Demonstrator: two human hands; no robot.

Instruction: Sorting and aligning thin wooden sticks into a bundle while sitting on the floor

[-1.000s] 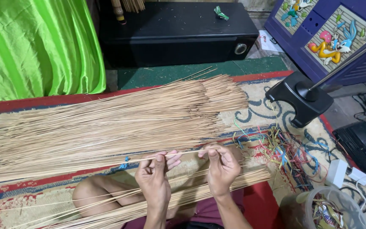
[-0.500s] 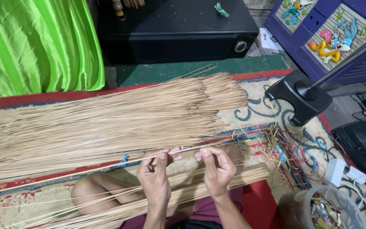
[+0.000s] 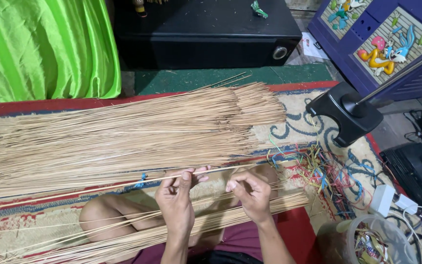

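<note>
Left hand [image 3: 176, 198] pinching single thin stick [image 3: 98, 187] near right end; right hand [image 3: 251, 194] curled beside, grip on anything unclear. Stick stretching leftward over knee [image 3: 108, 215]. Big loose pile [image 3: 123, 137] beyond on patterned mat [image 3: 294, 112], smaller bundle [image 3: 137, 234] across lap. Coloured ties [image 3: 328, 171] heaped right. Bulk seemingly unsorted.

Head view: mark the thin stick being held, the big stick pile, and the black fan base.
thin stick [image 3: 123, 186], head view, bare shaft left of the hands
big stick pile [image 3: 123, 137], head view, middle of the pile
black fan base [image 3: 344, 117], head view, top of the base
</note>
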